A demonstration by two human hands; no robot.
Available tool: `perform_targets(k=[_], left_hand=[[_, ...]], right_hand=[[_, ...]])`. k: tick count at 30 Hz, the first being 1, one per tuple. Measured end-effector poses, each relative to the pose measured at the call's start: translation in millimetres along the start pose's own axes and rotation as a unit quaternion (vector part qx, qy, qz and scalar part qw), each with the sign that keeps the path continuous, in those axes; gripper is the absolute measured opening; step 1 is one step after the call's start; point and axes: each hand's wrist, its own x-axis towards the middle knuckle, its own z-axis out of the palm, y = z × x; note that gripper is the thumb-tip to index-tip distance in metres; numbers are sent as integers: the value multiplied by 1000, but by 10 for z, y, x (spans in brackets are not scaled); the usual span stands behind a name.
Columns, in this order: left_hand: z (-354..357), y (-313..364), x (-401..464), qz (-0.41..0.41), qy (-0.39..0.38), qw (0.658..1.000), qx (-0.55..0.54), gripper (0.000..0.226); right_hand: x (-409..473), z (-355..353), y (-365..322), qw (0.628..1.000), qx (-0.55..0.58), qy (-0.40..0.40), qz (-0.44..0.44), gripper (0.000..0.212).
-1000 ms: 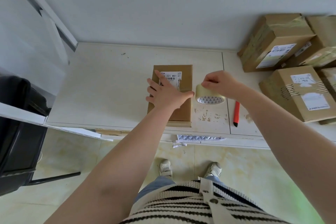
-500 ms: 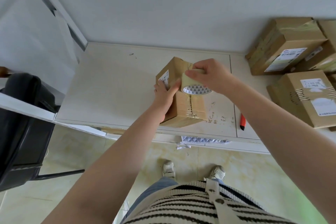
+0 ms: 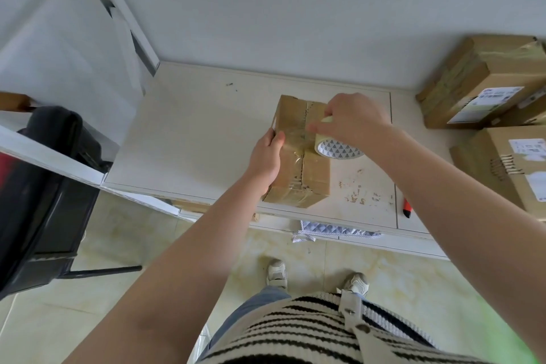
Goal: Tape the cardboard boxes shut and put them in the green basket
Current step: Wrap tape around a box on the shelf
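A small brown cardboard box lies on the white table near its front edge, with old tape along its middle seam. My left hand grips the box's left side, thumb on top. My right hand holds a roll of clear tape against the box's right top edge, fingers curled round the roll. A faint green blur shows at the bottom right corner; the green basket cannot be made out.
Several larger cardboard boxes are stacked at the table's right end. A red pen-like tool lies on the table to the right. A black chair stands at the left. A quilted cloth hangs under the table edge.
The box was turned over from lying label-up to seam-up. My left hand moved from its top to its left side. My right hand brought the tape roll onto the box.
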Motion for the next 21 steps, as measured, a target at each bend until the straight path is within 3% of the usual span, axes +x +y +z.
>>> perform_targets(k=[3,7,11,14,18,21], left_hand=[[-10,-32,8,-10,-2,1000,4,52],[-110,-104,63,-38,-19,999,20,67],[-149,-161,128,-14,0,999,32,31],[-133,-145,127,-3,7,998,62,31],[-125,-148,154,13,2,997,81,29],[-126,-141,141,19,-13,997,77,43]], right_hand=[[22,31,-113,1000,-17,3,2,33],[76,91,-244,998,-57,7,-26,52],[130,5,-189,999,-43,-17,-19,63],[89,63,57,996,-75,-38,11,63],[90,343,264,996,9,-63,62,61],[116,515,336,990,84,-83,78,58]])
